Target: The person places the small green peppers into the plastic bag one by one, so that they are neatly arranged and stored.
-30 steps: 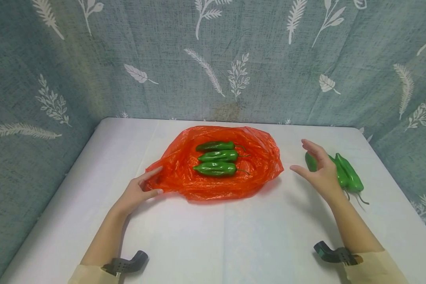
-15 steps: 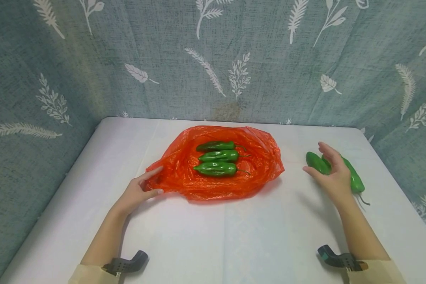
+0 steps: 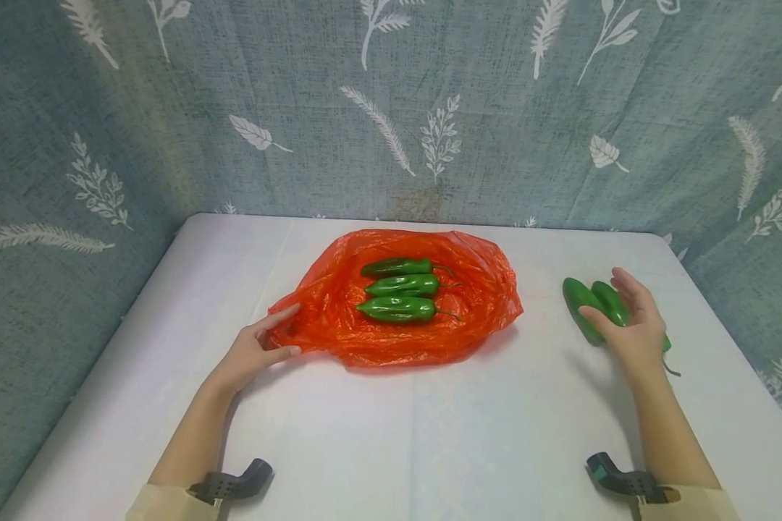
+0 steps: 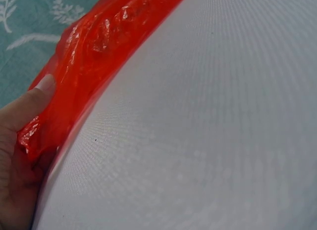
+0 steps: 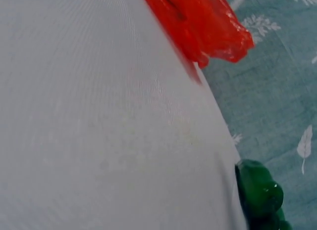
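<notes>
At the table's middle, an orange-red plastic bag (image 3: 326,340) lies spread out, with three green peppers (image 3: 397,310) side by side on it, stems to the right. My left hand (image 3: 250,354) holds the bag's left end, its thumb and fingers apart on either side; in the left wrist view the thumb (image 4: 37,99) lies against the red film. At the right, my right hand (image 3: 635,333) is over a second group of three green peppers (image 3: 580,300), thumb and fingers curved and apart. It covers most of the rightmost pepper (image 3: 667,344).
A white-covered table (image 3: 469,441) lies beneath everything. Behind and beside it hangs a grey-green curtain (image 3: 313,145) with white leaf prints. Each wrist wears a black strap with a small camera (image 3: 609,470).
My right hand has moved right from the side of the loose peppers to over the rightmost ones, uncovering the left one. The left hand and the bag have stayed put.
</notes>
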{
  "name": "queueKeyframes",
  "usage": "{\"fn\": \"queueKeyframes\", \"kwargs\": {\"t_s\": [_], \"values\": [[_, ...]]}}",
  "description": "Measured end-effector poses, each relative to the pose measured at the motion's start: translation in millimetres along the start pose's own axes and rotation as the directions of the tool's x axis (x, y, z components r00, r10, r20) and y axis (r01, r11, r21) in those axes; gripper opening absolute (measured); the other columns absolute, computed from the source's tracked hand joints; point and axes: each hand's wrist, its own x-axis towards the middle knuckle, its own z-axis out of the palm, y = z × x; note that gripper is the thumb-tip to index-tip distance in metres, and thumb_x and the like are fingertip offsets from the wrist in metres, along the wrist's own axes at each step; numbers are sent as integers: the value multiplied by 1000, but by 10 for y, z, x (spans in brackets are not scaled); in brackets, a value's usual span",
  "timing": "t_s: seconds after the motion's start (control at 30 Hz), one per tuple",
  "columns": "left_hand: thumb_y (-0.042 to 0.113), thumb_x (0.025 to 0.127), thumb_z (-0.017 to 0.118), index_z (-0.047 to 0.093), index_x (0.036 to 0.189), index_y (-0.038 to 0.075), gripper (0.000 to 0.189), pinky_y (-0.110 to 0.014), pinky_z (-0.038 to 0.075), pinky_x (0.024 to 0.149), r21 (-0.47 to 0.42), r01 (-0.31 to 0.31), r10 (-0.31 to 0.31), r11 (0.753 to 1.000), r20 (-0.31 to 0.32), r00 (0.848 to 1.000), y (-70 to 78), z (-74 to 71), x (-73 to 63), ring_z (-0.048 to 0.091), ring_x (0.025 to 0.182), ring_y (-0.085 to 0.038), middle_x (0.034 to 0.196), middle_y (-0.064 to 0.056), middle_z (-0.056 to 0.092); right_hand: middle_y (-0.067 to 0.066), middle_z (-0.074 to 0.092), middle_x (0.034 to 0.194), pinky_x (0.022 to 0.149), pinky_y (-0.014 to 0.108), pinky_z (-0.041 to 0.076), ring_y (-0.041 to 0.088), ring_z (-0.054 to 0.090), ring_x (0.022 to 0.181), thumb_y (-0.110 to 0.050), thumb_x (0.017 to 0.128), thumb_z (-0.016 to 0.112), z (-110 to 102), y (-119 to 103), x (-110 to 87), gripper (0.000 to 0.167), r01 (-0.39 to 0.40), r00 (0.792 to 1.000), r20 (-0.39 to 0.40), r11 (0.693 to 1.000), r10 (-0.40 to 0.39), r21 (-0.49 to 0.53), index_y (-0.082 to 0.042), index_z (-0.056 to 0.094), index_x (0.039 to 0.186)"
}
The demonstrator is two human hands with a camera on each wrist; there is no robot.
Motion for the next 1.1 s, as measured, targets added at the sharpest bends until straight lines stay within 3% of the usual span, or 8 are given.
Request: {"fn": "queueKeyframes", "kwargs": {"t_s": [0.37,0.6,0.83,0.93,1.1], "values": [[26,82,73,40,145,20,71,-54,35,105,-8,-13,13,1000,2,1000,-9,9,13,38,129,-26,144,-9,42,2,44,144,112,23,28,8,38,133,-6,80,75,-22,108,-5,73,-126,992,7,991,127,-51,-17,41,143],[28,82,73,40,145,20,72,-55,34,105,-10,3,-3,1000,2,1000,-18,9,7,37,130,-27,145,-8,41,9,45,143,111,22,29,10,40,131,-8,81,74,-9,181,-12,70,-129,992,10,990,130,-63,-14,41,143],[26,83,72,40,145,19,71,-55,34,105,0,-10,10,1000,7,1000,-32,14,14,38,129,-27,144,-10,42,9,40,147,107,12,28,10,39,132,-8,82,73,28,271,-19,72,-93,994,56,993,97,-72,-8,37,144],[27,83,72,40,145,20,70,-55,35,105,0,-7,7,1000,8,1000,-25,17,14,38,129,-27,144,-10,42,14,38,147,111,17,26,16,36,135,-10,83,72,39,278,-27,73,-114,989,85,989,122,-93,-7,34,145],[28,82,73,40,145,22,71,-54,36,104,2,8,-8,1000,5,1000,-19,11,7,38,129,-27,144,-8,42,16,32,151,116,37,21,29,27,140,-21,85,71,50,305,-25,77,-171,972,137,976,190,-137,-9,28,148]]}}
